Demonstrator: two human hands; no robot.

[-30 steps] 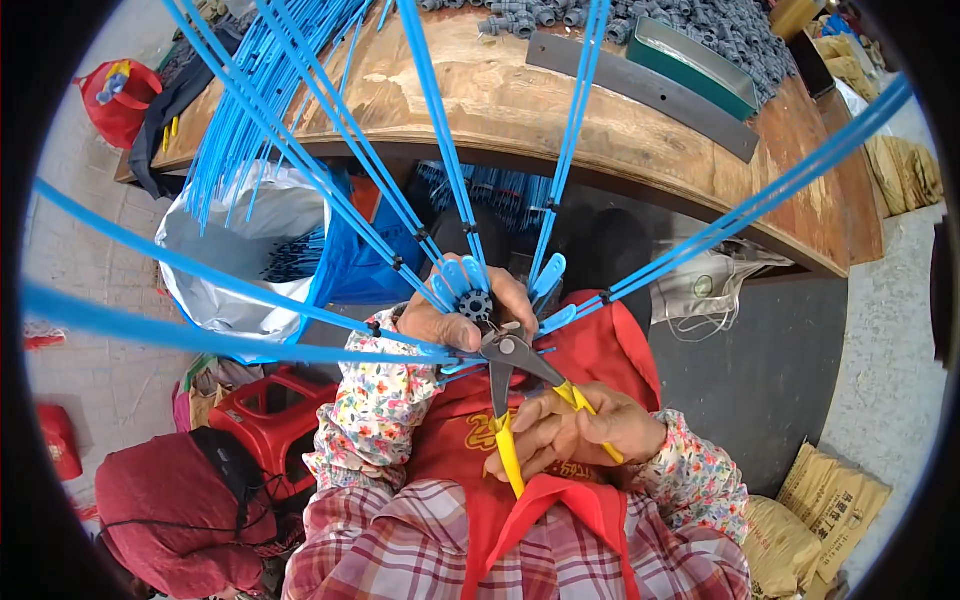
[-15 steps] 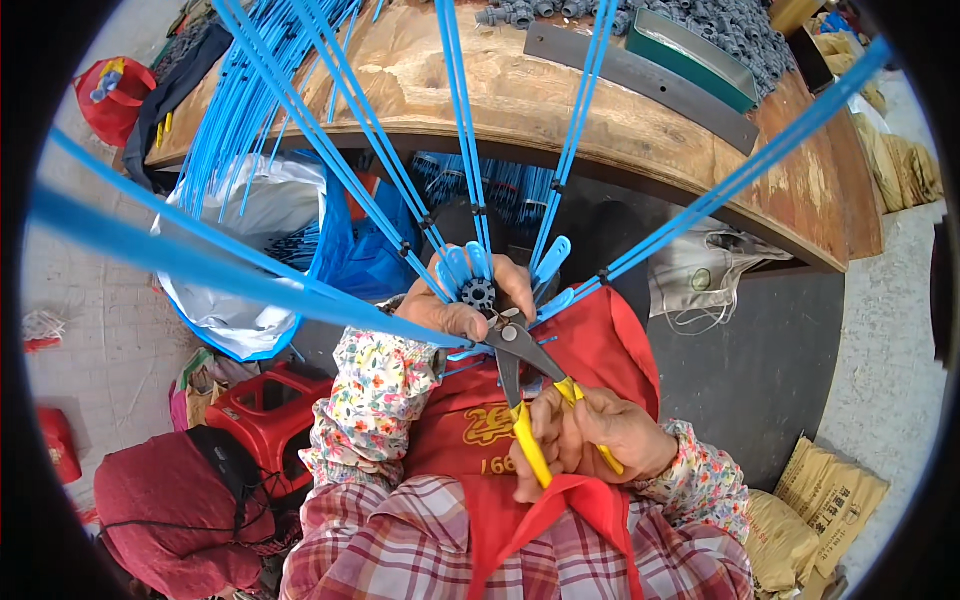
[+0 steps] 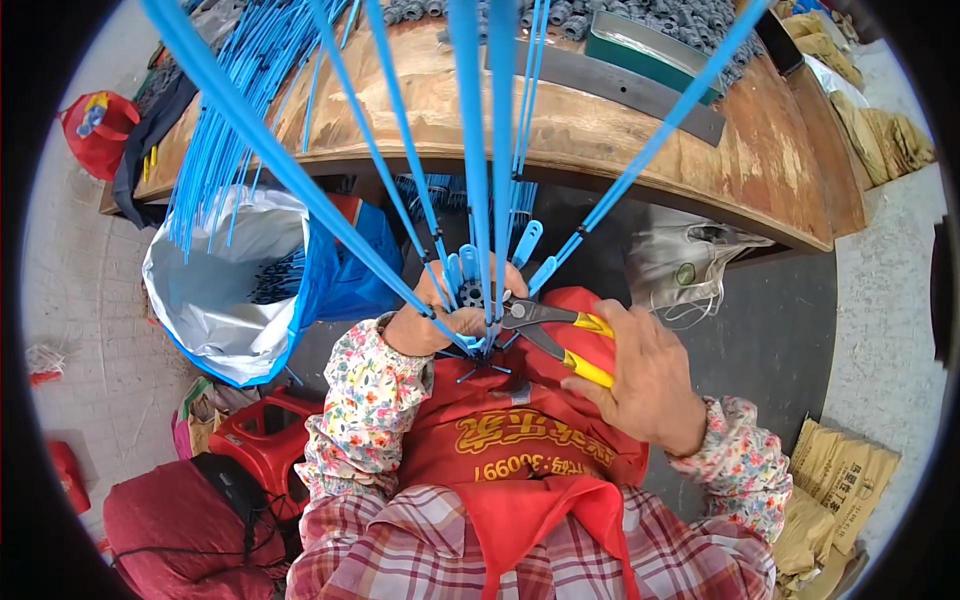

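My left hand [image 3: 425,322] is closed round a small dark notched hub [image 3: 471,293] above my lap. Long thin blue rods [image 3: 375,175] fan out upward from the hub in pairs, with small black joints along them. Flat blue end pieces [image 3: 528,243] with holes stand up beside the hub. In my right hand [image 3: 655,385] are pliers with yellow handles [image 3: 546,314], gripped with the handles spread. Their dark jaws point left, close beside the hub and the left fingertips. Rods in front partly hide the jaw tips and the left fingers.
A wooden table [image 3: 760,170] stands ahead, bearing loose blue rods [image 3: 225,120], grey fittings [image 3: 735,55], a metal bar [image 3: 650,105] and a green tray [image 3: 650,65]. At left are a lined blue bag [image 3: 215,340] and a red stool [image 3: 262,440]. Paper sacks [image 3: 840,480] lie at right.
The pliers have swung up and to the right of the hub. My right hand has moved up with them and now grips from the right. The rods have turned round the hub.
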